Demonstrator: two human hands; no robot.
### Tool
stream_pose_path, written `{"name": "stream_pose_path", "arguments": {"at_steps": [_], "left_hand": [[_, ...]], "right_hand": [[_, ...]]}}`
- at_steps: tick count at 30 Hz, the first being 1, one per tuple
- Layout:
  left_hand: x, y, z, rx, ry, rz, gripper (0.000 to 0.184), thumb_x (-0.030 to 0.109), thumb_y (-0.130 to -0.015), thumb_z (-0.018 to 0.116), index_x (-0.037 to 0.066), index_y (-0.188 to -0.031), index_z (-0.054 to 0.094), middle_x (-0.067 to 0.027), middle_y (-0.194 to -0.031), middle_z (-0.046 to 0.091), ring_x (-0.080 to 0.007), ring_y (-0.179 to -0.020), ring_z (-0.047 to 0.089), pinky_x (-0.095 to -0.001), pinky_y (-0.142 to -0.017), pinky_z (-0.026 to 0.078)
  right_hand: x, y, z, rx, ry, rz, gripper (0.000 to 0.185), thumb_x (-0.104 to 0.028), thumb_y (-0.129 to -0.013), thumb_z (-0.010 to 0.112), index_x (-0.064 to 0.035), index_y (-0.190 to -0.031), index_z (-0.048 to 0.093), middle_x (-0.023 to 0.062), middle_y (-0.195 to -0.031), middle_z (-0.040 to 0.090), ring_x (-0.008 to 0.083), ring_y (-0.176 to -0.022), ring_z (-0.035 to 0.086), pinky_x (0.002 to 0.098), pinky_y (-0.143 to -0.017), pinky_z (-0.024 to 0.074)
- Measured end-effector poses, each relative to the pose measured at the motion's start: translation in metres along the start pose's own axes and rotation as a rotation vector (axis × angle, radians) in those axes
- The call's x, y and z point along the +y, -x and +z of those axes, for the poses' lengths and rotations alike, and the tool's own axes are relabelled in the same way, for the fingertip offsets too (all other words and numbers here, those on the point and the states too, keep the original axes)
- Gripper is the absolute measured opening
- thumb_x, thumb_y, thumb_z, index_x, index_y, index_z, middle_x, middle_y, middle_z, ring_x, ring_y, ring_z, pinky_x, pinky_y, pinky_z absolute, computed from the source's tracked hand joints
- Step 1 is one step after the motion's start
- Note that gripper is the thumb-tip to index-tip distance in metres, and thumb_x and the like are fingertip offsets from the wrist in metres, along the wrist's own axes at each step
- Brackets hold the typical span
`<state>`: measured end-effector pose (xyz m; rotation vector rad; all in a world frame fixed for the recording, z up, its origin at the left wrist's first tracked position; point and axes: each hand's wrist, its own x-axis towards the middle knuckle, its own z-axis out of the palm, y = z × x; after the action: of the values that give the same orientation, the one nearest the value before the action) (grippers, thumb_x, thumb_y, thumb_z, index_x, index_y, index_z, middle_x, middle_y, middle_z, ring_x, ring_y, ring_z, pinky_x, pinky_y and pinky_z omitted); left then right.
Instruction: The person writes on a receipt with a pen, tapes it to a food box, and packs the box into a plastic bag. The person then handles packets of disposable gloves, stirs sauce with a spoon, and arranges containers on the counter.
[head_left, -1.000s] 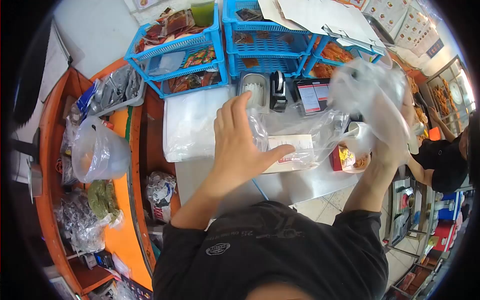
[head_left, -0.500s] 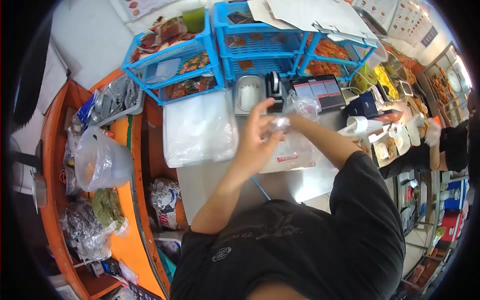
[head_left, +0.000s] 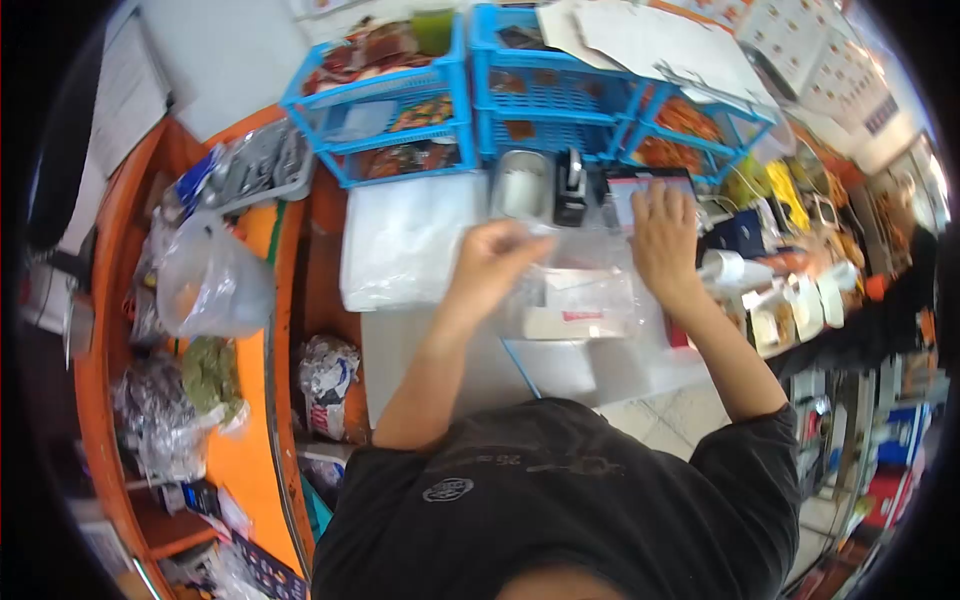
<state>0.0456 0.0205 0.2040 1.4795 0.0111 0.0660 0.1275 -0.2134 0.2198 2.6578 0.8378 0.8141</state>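
Note:
My left hand (head_left: 490, 262) is closed in a pinch at the upper left edge of a clear plastic bag (head_left: 632, 290). Inside the bag lies a white box (head_left: 558, 322) with a small red label. To the right, my right hand (head_left: 664, 240) has its fingers stretched out over a dark, flat box (head_left: 622, 190) with pale panels and red lines. The hand covers much of this box, and I cannot tell how firmly it touches. Just beyond the bag stand a black stapler-like device (head_left: 570, 187) and a metal container (head_left: 521, 188) with white contents.
A stack of white plastic sheets or bags (head_left: 412, 240) lies left of the bag. Blue tiered baskets (head_left: 560, 135) of packets line the back. Open food boxes (head_left: 775, 325) stand at right, near another person's dark sleeve (head_left: 860, 335). A translucent bucket (head_left: 215, 280) sits at left.
My right hand has left the bag's top beside my left hand and moved right, onto the dark box. My left hand stays at the bag. The camera view has shifted slightly.

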Motion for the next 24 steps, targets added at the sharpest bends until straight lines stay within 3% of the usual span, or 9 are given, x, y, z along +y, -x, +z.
{"name": "stream_pose_path", "arguments": {"at_steps": [2,5,6,9,12,15,18,21,24], "left_hand": [[0.007,0.001,-0.005,-0.018,0.129,0.093,0.013,0.016,-0.085,0.066,0.005,-0.080,0.064,0.0004,-0.072,0.062,-0.0059,-0.065,0.055,-0.0240,-0.061,0.045],[0.026,0.008,-0.004,-0.014,0.124,0.031,0.013,0.014,-0.087,0.060,0.002,-0.086,0.065,-0.0055,-0.079,0.065,-0.0096,-0.070,0.056,-0.0246,-0.069,0.043],[0.034,0.011,-0.001,-0.026,0.105,0.022,0.018,0.018,-0.089,0.058,0.002,-0.088,0.065,-0.0055,-0.079,0.065,-0.0105,-0.071,0.056,-0.0251,-0.071,0.043],[0.040,0.015,-0.008,-0.110,0.031,0.081,0.016,0.015,-0.089,0.059,0.000,-0.090,0.066,-0.0037,-0.075,0.064,-0.0107,-0.069,0.056,-0.0263,-0.066,0.044],[0.065,0.026,0.022,-0.121,-0.055,0.151,0.013,0.011,-0.085,0.064,-0.001,-0.090,0.065,-0.0038,-0.071,0.063,-0.0119,-0.065,0.056,-0.0277,-0.060,0.044],[0.078,0.016,0.053,-0.160,-0.606,0.606,0.009,0.007,-0.081,0.065,-0.001,-0.081,0.066,-0.0059,-0.064,0.059,-0.0146,-0.060,0.057,-0.0267,-0.055,0.046],[0.064,0.012,0.039,-0.129,-0.636,0.572,0.041,0.017,-0.065,0.080,0.001,-0.099,0.062,-0.0094,-0.079,0.061,-0.0209,-0.073,0.060,-0.0298,-0.068,0.048],[0.012,0.018,0.010,-0.163,-0.891,0.552,0.099,0.021,-0.050,0.088,0.004,-0.133,0.036,-0.0115,-0.099,0.059,-0.0262,-0.092,0.057,-0.0334,-0.085,0.045],[-0.063,0.006,0.030,-0.201,-0.785,0.355,0.121,0.025,-0.049,0.089,0.000,-0.142,0.016,-0.0167,-0.115,0.051,-0.0316,-0.108,0.049,-0.0386,-0.095,0.039]], "right_hand": [[0.028,0.003,-0.014,0.203,0.254,0.139,0.050,-0.019,-0.073,0.068,-0.0027,-0.116,0.048,0.0211,-0.094,0.060,0.0354,-0.084,0.059,0.0446,-0.078,0.0444],[0.067,0.031,-0.018,-0.406,-0.546,0.451,0.043,-0.008,-0.075,0.063,-0.0020,-0.114,0.047,0.0172,-0.097,0.061,0.0306,-0.089,0.059,0.0410,-0.080,0.0453],[0.075,0.029,-0.033,-0.547,-0.942,0.469,0.056,-0.008,-0.074,0.066,-0.0025,-0.124,0.041,0.0128,-0.092,0.061,0.0167,-0.079,0.058,0.0298,-0.074,0.0444],[0.055,0.025,-0.089,-0.206,-1.739,0.605,0.058,-0.008,-0.075,0.068,-0.0036,-0.125,0.040,0.0081,-0.085,0.060,0.0092,-0.073,0.054,0.0242,-0.067,0.0422],[0.016,0.022,-0.114,-0.018,-1.804,0.451,0.050,-0.007,-0.074,0.069,-0.0006,-0.118,0.045,0.0089,-0.076,0.061,0.0145,-0.071,0.060,0.0274,-0.066,0.0470],[-0.015,0.017,-0.107,-0.206,-1.383,0.121,0.029,-0.006,-0.077,0.066,0.0011,-0.104,0.057,0.0119,-0.069,0.060,0.0202,-0.062,0.059,0.0313,-0.058,0.0452],[-0.019,0.003,-0.077,-0.253,-1.100,0.215,0.015,-0.010,-0.078,0.066,0.0020,-0.086,0.062,0.0178,-0.065,0.057,0.0293,-0.057,0.057,0.0359,-0.054,0.0433],[-0.025,0.002,-0.072,-0.104,-1.293,0.179,0.014,-0.005,-0.078,0.065,0.0052,-0.078,0.056,0.0133,-0.059,0.043,0.0139,-0.049,0.038,0.0309,-0.047,0.0339],[-0.039,-0.006,-0.062,-0.023,-1.308,-0.078,0.013,-0.007,-0.080,0.064,0.0038,-0.080,0.057,0.0150,-0.062,0.049,0.0268,-0.051,0.046,0.0330,-0.049,0.0368]]}}
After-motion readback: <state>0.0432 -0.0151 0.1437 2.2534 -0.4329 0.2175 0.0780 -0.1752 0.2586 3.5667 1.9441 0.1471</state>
